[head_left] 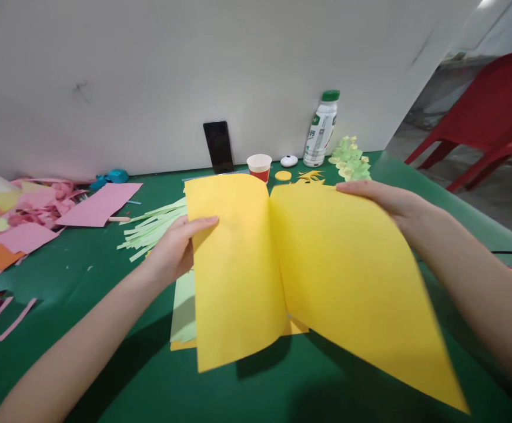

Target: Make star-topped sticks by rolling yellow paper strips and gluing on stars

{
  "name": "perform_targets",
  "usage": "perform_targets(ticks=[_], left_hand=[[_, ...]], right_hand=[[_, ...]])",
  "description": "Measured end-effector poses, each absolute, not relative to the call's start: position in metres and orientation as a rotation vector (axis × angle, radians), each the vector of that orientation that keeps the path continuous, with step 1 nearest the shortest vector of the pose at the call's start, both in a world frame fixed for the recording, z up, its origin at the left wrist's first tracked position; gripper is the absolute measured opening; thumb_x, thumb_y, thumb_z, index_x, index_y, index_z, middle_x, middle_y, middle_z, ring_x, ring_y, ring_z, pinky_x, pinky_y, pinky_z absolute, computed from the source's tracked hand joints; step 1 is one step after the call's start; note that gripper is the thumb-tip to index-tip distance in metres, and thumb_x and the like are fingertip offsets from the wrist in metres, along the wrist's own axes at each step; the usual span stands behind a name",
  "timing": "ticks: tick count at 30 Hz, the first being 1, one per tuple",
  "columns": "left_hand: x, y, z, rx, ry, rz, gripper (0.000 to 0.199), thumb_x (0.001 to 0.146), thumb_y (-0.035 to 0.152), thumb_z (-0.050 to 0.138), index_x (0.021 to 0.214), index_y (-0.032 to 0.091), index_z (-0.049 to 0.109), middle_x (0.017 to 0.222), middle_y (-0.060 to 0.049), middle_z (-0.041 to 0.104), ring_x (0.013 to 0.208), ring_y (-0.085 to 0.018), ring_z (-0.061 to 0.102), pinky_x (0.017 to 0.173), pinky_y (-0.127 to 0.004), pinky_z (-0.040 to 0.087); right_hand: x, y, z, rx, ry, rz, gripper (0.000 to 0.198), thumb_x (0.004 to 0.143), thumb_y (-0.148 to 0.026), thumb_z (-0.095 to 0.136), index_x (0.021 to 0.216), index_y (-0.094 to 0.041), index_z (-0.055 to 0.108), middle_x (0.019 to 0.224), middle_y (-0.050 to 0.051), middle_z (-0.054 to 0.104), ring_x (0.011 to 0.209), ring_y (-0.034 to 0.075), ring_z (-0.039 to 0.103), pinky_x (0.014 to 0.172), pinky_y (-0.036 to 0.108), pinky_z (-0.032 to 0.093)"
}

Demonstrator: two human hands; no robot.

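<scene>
A large sheet of yellow paper (238,270), creased down its middle, is held up above the table and spread like an open book. My left hand (177,245) grips its left edge, thumb on the front and fingers behind. At the upper edge of the right half, my right hand (381,198) pinches the paper; its fingers are partly hidden behind the sheet. The lower right corner of the sheet hangs toward me. Beneath it lie pale green paper (184,308) and an orange-yellow sheet (298,327), mostly covered. Light green paper strips (154,226) fan out beside my left hand.
On the green table (83,305), pink paper scraps (53,205) pile up at the left. A phone (218,147) and a bottle (321,130) lean against the wall, with a paper cup (260,167) between them. A red chair (489,111) stands beyond the table at right.
</scene>
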State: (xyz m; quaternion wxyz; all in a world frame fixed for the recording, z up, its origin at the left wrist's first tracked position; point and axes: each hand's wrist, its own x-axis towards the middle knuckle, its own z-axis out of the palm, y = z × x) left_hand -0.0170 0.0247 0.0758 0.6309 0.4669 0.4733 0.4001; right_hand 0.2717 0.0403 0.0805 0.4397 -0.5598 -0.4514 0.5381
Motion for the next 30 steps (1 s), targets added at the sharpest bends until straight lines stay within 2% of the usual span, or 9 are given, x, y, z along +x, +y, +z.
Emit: perform_targets(ticks=[3, 6, 8, 13, 18, 21, 25, 30], left_hand=[[-0.035, 0.028, 0.07, 1.026, 1.121, 0.888, 0.023, 0.065, 0.027, 0.068, 0.086, 0.018, 0.068, 0.083, -0.005, 0.072, 0.077, -0.024, 0.068, 0.056, -0.025, 0.053], [-0.046, 0.024, 0.056, 1.021, 1.178, 0.857, 0.025, 0.065, 0.029, 0.07, 0.087, 0.017, 0.067, 0.089, -0.007, 0.072, 0.08, -0.025, 0.068, 0.061, -0.027, 0.055], [-0.051, 0.02, 0.048, 1.023, 1.218, 0.844, 0.025, 0.064, 0.03, 0.071, 0.084, 0.015, 0.066, 0.089, -0.009, 0.072, 0.079, -0.026, 0.068, 0.059, -0.027, 0.055], [-0.058, 0.016, 0.037, 1.02, 1.278, 0.833, 0.026, 0.059, 0.026, 0.074, 0.081, 0.015, 0.064, 0.08, -0.007, 0.073, 0.068, -0.025, 0.069, 0.051, -0.027, 0.053], [-0.067, 0.016, 0.03, 1.092, 1.282, 0.885, 0.029, 0.057, 0.031, 0.075, 0.08, 0.016, 0.066, 0.083, -0.009, 0.072, 0.073, -0.026, 0.068, 0.058, -0.029, 0.054], [-0.069, 0.013, 0.025, 1.186, 1.31, 0.947, 0.024, 0.058, 0.032, 0.074, 0.076, 0.017, 0.068, 0.085, -0.007, 0.072, 0.079, -0.025, 0.066, 0.064, -0.028, 0.053], [-0.066, 0.004, 0.019, 1.284, 1.353, 0.996, 0.014, 0.061, 0.03, 0.072, 0.07, 0.019, 0.069, 0.079, -0.004, 0.072, 0.075, -0.025, 0.065, 0.06, -0.027, 0.051], [-0.063, -0.004, 0.014, 1.29, 1.402, 1.057, 0.018, 0.062, 0.03, 0.071, 0.078, 0.022, 0.067, 0.084, -0.002, 0.07, 0.081, -0.023, 0.064, 0.067, -0.027, 0.051]], right_hand=[[0.283, 0.041, 0.067, -1.406, -1.073, 1.469, 0.02, 0.079, -0.02, 0.049, 0.073, -0.007, 0.063, 0.065, 0.008, 0.066, 0.059, 0.014, 0.063, 0.059, 0.027, 0.049], [0.281, 0.038, 0.047, -1.383, -1.031, 1.474, 0.014, 0.075, -0.024, 0.056, 0.076, -0.012, 0.063, 0.071, 0.007, 0.067, 0.063, 0.013, 0.063, 0.064, 0.026, 0.05], [0.276, 0.033, 0.034, -1.387, -1.018, 1.45, 0.01, 0.068, -0.025, 0.064, 0.073, -0.016, 0.063, 0.073, 0.005, 0.067, 0.061, 0.013, 0.062, 0.061, 0.025, 0.051], [0.266, 0.02, 0.015, -1.415, -1.053, 1.331, 0.022, 0.056, -0.024, 0.075, 0.072, -0.018, 0.061, 0.067, -0.001, 0.062, 0.053, 0.009, 0.053, 0.049, 0.021, 0.043], [0.269, 0.015, 0.012, -1.4, -1.081, 1.211, 0.019, 0.063, -0.031, 0.069, 0.073, -0.021, 0.057, 0.056, -0.005, 0.052, 0.043, 0.007, 0.042, 0.04, 0.02, 0.033], [0.266, 0.01, 0.012, -1.402, -1.097, 1.208, 0.019, 0.065, -0.034, 0.066, 0.076, -0.022, 0.055, 0.062, -0.001, 0.058, 0.048, 0.011, 0.05, 0.043, 0.023, 0.039], [0.256, 0.004, 0.009, -1.422, -1.08, 1.182, 0.022, 0.073, -0.043, 0.058, 0.084, -0.024, 0.056, 0.08, 0.002, 0.064, 0.061, 0.017, 0.059, 0.051, 0.028, 0.047], [0.253, -0.002, 0.004, -1.451, -1.089, 1.083, 0.022, 0.072, -0.043, 0.062, 0.081, -0.024, 0.059, 0.077, 0.001, 0.064, 0.061, 0.016, 0.059, 0.055, 0.029, 0.048]])
